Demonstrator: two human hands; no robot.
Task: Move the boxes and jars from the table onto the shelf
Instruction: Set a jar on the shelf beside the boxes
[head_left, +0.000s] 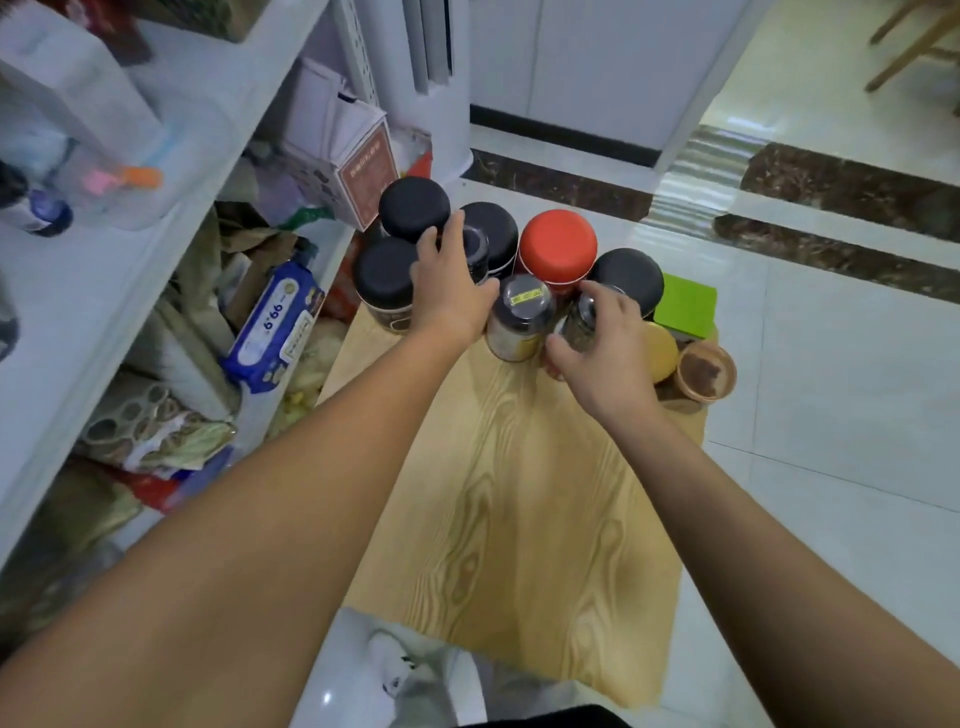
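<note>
Several jars stand at the far end of a small wooden table (519, 493). My left hand (449, 288) grips a clear-lidded jar (475, 252) among three black-lidded jars (414, 208). My right hand (602, 348) curls around another clear jar (582, 322). Between the hands stands a jar with a yellow label on its lid (522, 317). Behind them are a red-lidded tin (558, 247) and one more black-lidded jar (631, 278). A green box (685, 306), a yellow lid (662, 351) and a brown-lidded jar (705, 371) sit at the table's right edge.
A white shelf unit (104, 291) rises on the left, its levels crowded with bags, a blue wipes pack (275, 327) and a white-and-red box (343, 150). White tiled floor (831, 389) lies to the right. A white column stands behind the table.
</note>
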